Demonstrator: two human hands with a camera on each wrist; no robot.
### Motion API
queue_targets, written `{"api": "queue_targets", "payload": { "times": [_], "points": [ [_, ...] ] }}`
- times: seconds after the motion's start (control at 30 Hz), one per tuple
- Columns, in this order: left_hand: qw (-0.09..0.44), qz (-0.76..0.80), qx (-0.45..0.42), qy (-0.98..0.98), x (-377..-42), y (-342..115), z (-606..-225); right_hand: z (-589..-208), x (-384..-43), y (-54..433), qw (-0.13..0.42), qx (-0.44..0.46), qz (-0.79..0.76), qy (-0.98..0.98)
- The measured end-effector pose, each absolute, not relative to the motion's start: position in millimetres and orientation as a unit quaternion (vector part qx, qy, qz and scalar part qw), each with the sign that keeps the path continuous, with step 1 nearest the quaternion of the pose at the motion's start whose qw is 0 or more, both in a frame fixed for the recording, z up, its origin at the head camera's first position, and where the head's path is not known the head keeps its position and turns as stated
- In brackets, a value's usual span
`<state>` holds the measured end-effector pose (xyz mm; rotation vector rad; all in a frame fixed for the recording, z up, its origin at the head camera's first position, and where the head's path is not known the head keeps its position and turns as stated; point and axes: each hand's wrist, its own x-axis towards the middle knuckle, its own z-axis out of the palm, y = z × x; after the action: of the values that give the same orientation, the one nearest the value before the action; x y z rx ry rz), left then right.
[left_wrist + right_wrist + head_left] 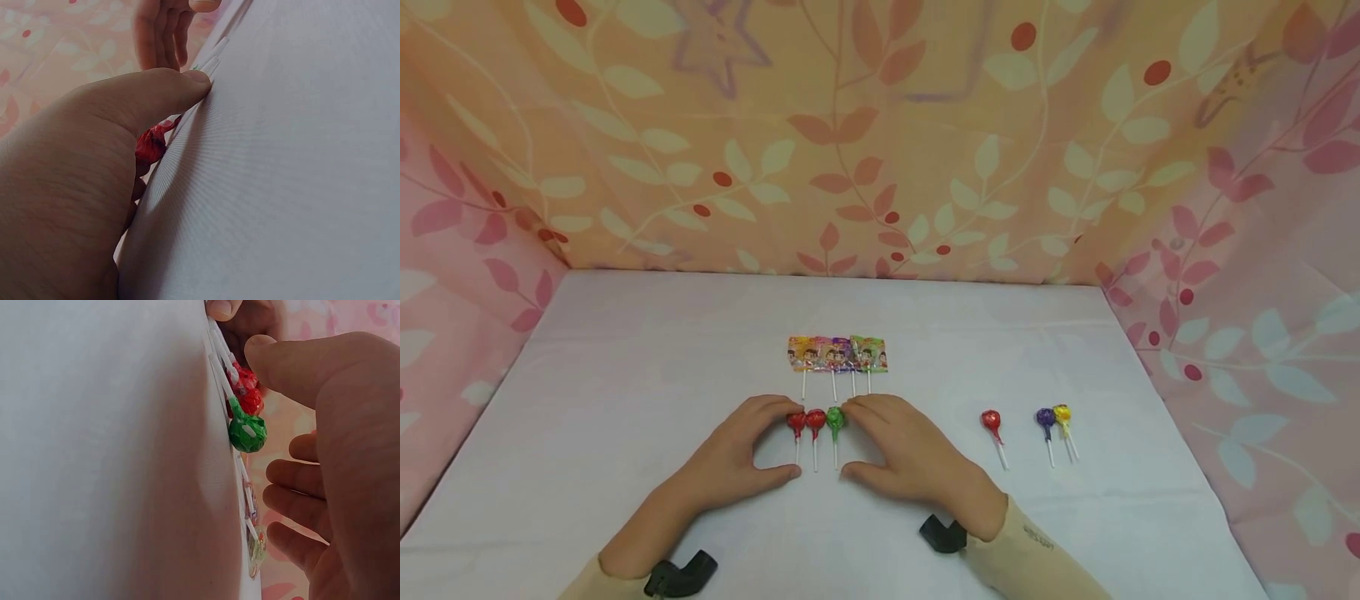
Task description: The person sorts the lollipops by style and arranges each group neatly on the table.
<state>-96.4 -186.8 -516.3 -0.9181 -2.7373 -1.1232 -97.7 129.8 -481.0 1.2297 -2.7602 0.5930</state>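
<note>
Two red lollipops (pixel 816 421) and a green lollipop (pixel 835 419) lie side by side on the white cloth, sticks toward me. My left hand (pixel 730 458) is at the left end of this row, its fingertips at the outer red lollipop (pixel 151 145) and its thumb near the stick's end. Whether it presses on that lollipop I cannot tell. On the other side, my right hand (pixel 910 454) has its fingers and thumb spread apart beside the green lollipop (pixel 248 432), with nothing between them. Behind the row lie several flat lollipops in printed wrappers (pixel 837 354), their sticks also toward me.
To the right lies a single red lollipop (pixel 991 420). Farther right a purple lollipop (pixel 1046 422) and a yellow lollipop (pixel 1062 413) lie together, with several sticks below. Patterned curtains (pixel 850 167) close off the back and both sides of the white-covered table (pixel 647 350).
</note>
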Motion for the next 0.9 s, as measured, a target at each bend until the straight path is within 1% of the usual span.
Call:
{"api": "queue_targets", "payload": {
  "times": [0.27, 0.67, 0.9],
  "points": [
    [0.014, -0.362, -0.290, -0.886, -95.3, -185.6, -516.4, -480.8, -94.4, 140.7, 0.021, 0.383, 0.176, -0.907],
    [0.016, -0.365, -0.295, -0.883, -95.6, -185.4, -516.6, -478.5, -90.5, 169.4, 0.010, 0.350, 0.176, -0.920],
    [0.014, -0.364, -0.291, -0.885, -95.7, -186.2, -516.4, -479.2, -92.2, 184.9, 0.023, 0.345, 0.171, -0.922]
  ]
}}
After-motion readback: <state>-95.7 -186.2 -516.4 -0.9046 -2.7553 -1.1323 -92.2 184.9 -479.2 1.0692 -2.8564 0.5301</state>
